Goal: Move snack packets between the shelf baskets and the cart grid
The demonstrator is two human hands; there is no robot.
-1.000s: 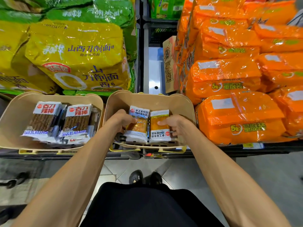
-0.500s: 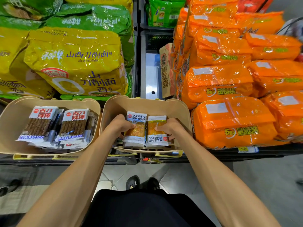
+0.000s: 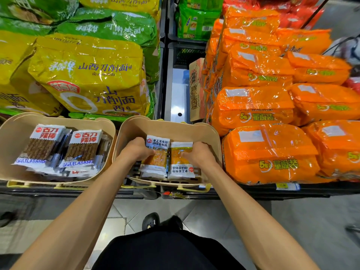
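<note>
gulilabang on stick packets (image 3: 78,148), 13.90 on price tag (image 3: 282,185)

Yellow noodle bags (image 3: 87,78) and green noodle bags (image 3: 116,26) sit piled on the left, orange multipacks (image 3: 268,152) on the right, above a price tag (image 3: 286,186).

The person is wearing a black garment (image 3: 165,252) that is filling the lower middle of the view, and black shoes (image 3: 151,221), one showing a small pale mark. The left forearm (image 3: 81,207) and right forearm (image 3: 243,207) are showing bare down to the left hand (image 3: 136,151) and right hand (image 3: 200,155).
</note>
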